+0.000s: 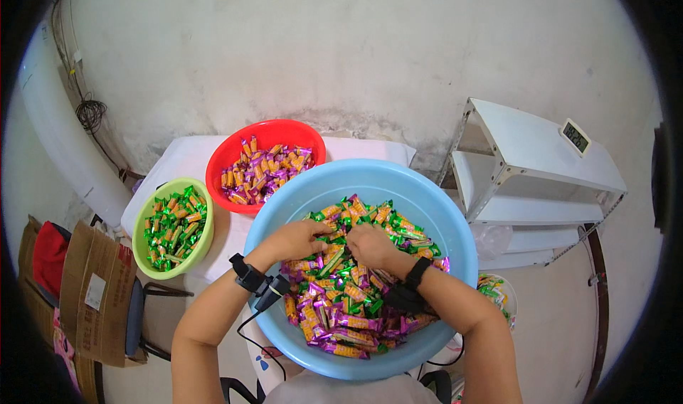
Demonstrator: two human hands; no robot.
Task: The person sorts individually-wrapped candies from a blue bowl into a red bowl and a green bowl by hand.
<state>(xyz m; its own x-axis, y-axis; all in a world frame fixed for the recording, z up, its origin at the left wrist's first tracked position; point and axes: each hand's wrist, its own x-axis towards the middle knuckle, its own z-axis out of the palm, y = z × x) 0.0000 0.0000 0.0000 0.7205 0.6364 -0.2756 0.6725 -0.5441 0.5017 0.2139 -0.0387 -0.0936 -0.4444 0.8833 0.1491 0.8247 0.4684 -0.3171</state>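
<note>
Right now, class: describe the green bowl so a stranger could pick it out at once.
Start at the big blue basin where both hands dig into mixed sweets. To its left on the white table sit two smaller bowls. The green bowl is the nearer, leftmost one, holding only green-wrapped sweets, unlike the red bowl behind it with purple and orange ones.

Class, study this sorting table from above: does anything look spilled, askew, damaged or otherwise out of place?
Nothing looks spilled: the sweets sit inside the blue basin, red bowl and green bowl. Both hands, left hand and right hand, are in the blue basin's mixed sweets. The wall behind is stained and flaking low down.
</note>
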